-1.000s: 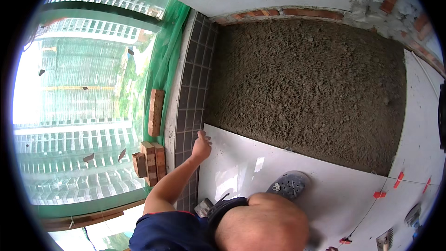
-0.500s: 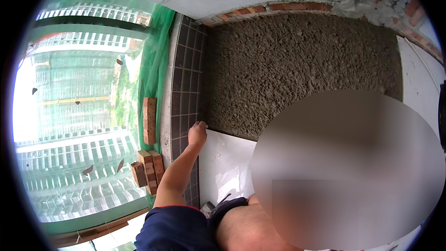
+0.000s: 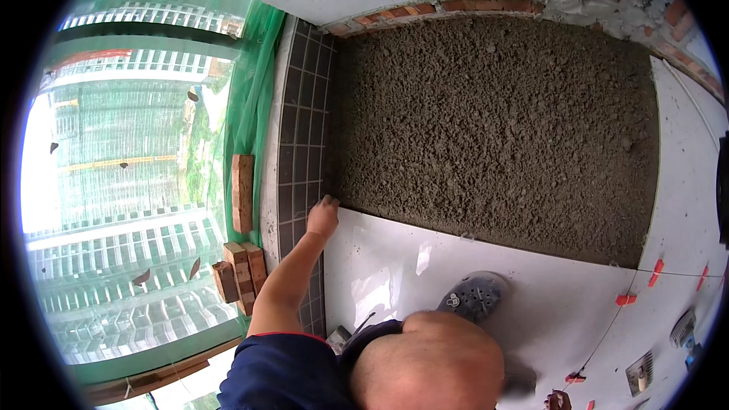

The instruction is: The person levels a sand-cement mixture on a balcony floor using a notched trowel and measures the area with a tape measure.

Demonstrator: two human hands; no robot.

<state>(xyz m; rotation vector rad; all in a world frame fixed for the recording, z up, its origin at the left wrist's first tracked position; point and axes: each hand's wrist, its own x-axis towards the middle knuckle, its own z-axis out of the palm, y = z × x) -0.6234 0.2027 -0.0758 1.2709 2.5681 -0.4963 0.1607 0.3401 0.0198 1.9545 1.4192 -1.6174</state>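
Observation:
My left hand (image 3: 323, 216) is at the far left corner of a large white floor tile (image 3: 402, 266), beside the dark tiled wall strip (image 3: 300, 133). Its fingers are curled together at the tile's edge, where the rough grey-brown mortar bed (image 3: 493, 129) begins. Whatever lies between the fingertips, if anything, is too small to make out. My right hand does not show. A rounded stretch of bare skin, perhaps a bent knee, fills the lower middle, with a dark clog (image 3: 477, 294) on the tile just beyond it.
Red tile-levelling wedges (image 3: 655, 273) sit along the joints at right. A notched trowel (image 3: 640, 374) lies near them. Loose bricks (image 3: 243, 273) stand on the ledge at left, by green netting (image 3: 254, 91). A grey wall with exposed bricks (image 3: 486, 5) borders the mortar's far side.
The large blurred patch over the lower right is gone, and the clog, tiles and red wedges show there. My left hand stays at the tile corner with hardly any shift.

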